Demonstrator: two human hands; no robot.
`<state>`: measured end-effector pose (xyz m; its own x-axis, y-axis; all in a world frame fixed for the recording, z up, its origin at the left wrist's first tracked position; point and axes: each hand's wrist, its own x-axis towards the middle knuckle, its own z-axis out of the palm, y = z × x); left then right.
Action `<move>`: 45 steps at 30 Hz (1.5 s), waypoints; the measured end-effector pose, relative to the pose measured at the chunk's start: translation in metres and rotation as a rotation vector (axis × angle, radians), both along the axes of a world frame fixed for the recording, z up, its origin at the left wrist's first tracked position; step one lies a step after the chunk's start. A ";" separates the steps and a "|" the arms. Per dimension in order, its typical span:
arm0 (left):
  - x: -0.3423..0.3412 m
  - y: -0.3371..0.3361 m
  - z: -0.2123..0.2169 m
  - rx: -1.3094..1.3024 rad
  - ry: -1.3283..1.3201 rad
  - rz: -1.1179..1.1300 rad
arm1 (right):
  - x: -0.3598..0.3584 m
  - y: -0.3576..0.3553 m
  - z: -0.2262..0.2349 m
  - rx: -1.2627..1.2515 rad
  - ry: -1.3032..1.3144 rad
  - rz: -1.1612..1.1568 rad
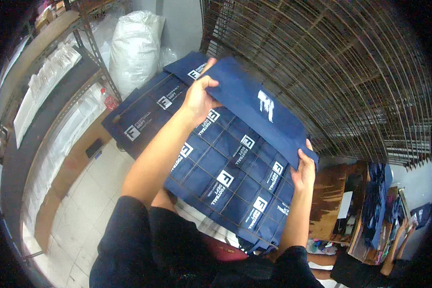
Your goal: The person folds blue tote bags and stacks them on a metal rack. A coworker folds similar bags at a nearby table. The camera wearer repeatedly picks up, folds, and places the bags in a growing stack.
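Note:
A navy blue sheet, seemingly fabric or a bag panel (pixel 245 91), with a white printed mark is stretched between my hands. My left hand (pixel 201 98) is closed on its left end, thumb on top. At the right end, my right hand (pixel 304 170) pinches the corner. Below the sheet lies a wire rack shelf (pixel 208 152), its thin bars crossing over more navy pieces (pixel 216 187) with white prints. Farther left, other printed navy pieces (pixel 149 113) rest, one of them (pixel 185 67) at the far edge near my left hand.
Raised wire rack shelves (pixel 321 62) fill the upper right. At left stands a metal shelf unit (pixel 91 50) with stacked white sheets (pixel 45 91). A white sack (pixel 138 43) and a bottle (pixel 109 100) are nearby. At lower right, a co-worker's arm (pixel 396 247) reaches near hanging navy cloth (pixel 377 206).

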<state>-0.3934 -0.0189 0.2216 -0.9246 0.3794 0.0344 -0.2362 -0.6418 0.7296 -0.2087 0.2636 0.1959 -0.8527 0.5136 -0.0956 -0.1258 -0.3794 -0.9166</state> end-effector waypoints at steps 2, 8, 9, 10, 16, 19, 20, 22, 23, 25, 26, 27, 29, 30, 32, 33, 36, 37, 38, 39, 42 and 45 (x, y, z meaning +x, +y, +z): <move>-0.002 -0.011 -0.012 -0.023 -0.027 0.197 | -0.033 -0.004 -0.026 -0.045 -0.066 -0.012; 0.144 0.006 -0.140 -0.194 -0.410 0.176 | -0.137 0.014 -0.155 -0.113 -0.025 -0.023; 0.161 0.012 -0.164 -0.259 -0.416 0.073 | -0.154 0.018 -0.175 -0.159 -0.051 -0.069; 0.168 0.022 -0.189 -0.339 -0.302 0.003 | -0.168 0.035 -0.198 -0.106 -0.138 -0.074; 0.143 0.035 -0.181 -0.563 0.124 -0.184 | -0.225 0.077 -0.251 0.066 -0.472 -0.226; 0.141 0.036 -0.188 -0.598 0.148 -0.203 | -0.228 0.069 -0.248 0.139 -0.504 -0.192; 0.141 0.036 -0.191 -0.606 0.156 -0.205 | -0.229 0.062 -0.246 0.149 -0.442 -0.173; 0.142 0.035 -0.192 -0.613 0.171 -0.216 | -0.225 0.051 -0.247 0.165 -0.321 -0.141; 0.142 0.035 -0.191 -0.612 0.176 -0.219 | -0.224 0.050 -0.245 0.143 -0.368 -0.143; 0.143 0.033 -0.192 -0.596 0.177 -0.223 | -0.225 0.050 -0.243 0.094 -0.457 -0.150; 0.144 0.034 -0.192 -0.579 0.169 -0.221 | -0.226 0.057 -0.251 0.020 -0.448 -0.143; 0.144 0.035 -0.192 -0.561 0.165 -0.223 | -0.225 0.064 -0.255 0.053 -0.435 -0.137; 0.142 0.033 -0.190 -0.561 0.172 -0.230 | -0.224 0.075 -0.264 0.125 -0.409 -0.119; 0.142 0.033 -0.189 -0.560 0.174 -0.232 | -0.224 0.074 -0.265 0.172 -0.314 -0.102; 0.142 0.032 -0.189 -0.563 0.178 -0.238 | -0.231 0.078 -0.262 0.120 -0.401 -0.132; 0.142 0.032 -0.189 -0.565 0.179 -0.239 | -0.234 0.077 -0.257 0.093 -0.444 -0.145; 0.141 0.033 -0.190 -0.584 0.176 -0.240 | -0.240 0.044 -0.221 0.112 -0.581 -0.193; 0.140 0.033 -0.189 -0.594 0.187 -0.244 | -0.239 0.046 -0.223 0.112 -0.542 -0.167; 0.139 0.034 -0.188 -0.605 0.197 -0.247 | -0.239 0.050 -0.227 0.111 -0.503 -0.140; 0.138 0.035 -0.187 -0.613 0.208 -0.252 | -0.237 0.057 -0.232 0.112 -0.464 -0.117; 0.139 0.035 -0.187 -0.640 0.207 -0.271 | -0.238 0.071 -0.248 0.124 -0.436 -0.095; 0.138 0.034 -0.188 -0.634 0.206 -0.271 | -0.239 0.054 -0.239 0.086 -0.452 -0.202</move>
<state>-0.2551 0.0153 0.0333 -0.7933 0.5996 -0.1055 -0.1451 -0.0180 0.9893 -0.4473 0.3180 -0.0429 -0.6183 0.6864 -0.3829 0.2280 -0.3095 -0.9231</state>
